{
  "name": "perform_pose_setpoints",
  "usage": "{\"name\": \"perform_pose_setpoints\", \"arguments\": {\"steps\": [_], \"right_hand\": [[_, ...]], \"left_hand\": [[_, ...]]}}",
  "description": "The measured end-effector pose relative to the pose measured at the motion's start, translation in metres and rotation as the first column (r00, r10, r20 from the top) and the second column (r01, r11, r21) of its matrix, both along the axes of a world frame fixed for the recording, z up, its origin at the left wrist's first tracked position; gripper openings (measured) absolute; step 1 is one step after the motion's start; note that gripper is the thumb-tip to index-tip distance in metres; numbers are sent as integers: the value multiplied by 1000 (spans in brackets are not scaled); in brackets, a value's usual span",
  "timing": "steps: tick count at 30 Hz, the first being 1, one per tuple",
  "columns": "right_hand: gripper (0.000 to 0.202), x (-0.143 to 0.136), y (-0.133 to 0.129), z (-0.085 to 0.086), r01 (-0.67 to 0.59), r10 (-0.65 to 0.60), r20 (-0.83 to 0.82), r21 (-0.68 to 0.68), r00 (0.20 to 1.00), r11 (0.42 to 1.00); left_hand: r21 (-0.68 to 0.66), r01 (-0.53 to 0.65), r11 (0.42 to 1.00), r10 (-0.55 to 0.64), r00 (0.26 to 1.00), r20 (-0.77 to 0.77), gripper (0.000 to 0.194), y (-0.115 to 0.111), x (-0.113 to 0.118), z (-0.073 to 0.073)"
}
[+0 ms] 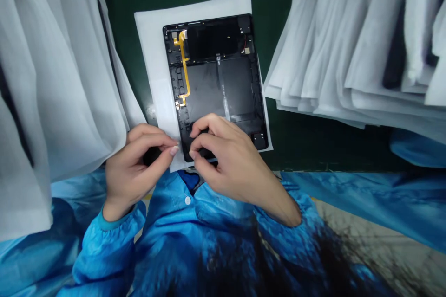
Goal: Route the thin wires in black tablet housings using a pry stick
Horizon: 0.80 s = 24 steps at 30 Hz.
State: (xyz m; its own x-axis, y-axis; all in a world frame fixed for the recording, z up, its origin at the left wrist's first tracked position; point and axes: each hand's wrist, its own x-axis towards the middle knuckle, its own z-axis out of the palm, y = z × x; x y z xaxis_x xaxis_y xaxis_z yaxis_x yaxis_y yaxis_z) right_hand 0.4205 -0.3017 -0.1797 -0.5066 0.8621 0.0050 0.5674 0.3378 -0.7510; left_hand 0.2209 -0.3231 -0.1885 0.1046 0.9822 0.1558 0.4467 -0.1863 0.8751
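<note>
Green table top [306,144] w/ white sheet [153,55] near its front edge; open black tablet [216,88] lies flat on it, insides up. Left hand [135,167] pinches sheet's front-left corner; right hand [226,158] pinches tablet's bottom edge. Looks thin, light, stiff, easy to break; best held by edges, not yellow strip [184,67].

The open tablet shell [216,83] looks like matt black plastic, with a glossy amber flex ribbon [184,67] along its left side. It lies on a white sheet [156,65] of soft, slightly fuzzy foam-like wrap. The stacks of white sleeves [348,46] on the right and left [52,79] have the same dull finish. The counter [306,139] is a smooth dark green mat. The sleeves of the blue coat [167,222] are shiny, slick cloth.
</note>
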Motion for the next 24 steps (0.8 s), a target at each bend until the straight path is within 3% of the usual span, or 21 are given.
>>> {"name": "perform_pose_setpoints", "arguments": {"steps": [8, 24], "right_hand": [[12, -10, 3, 13, -29, 38, 140, -65, 989, 997], [9, -25, -10, 11, 44, -45, 208, 7, 977, 999]], "left_hand": [[55, -13, 998, 13, 1000, -6, 10, -1, -2, -5], [85, 88, 992, -88, 996, -9, 12, 4, -12, -3]]}}
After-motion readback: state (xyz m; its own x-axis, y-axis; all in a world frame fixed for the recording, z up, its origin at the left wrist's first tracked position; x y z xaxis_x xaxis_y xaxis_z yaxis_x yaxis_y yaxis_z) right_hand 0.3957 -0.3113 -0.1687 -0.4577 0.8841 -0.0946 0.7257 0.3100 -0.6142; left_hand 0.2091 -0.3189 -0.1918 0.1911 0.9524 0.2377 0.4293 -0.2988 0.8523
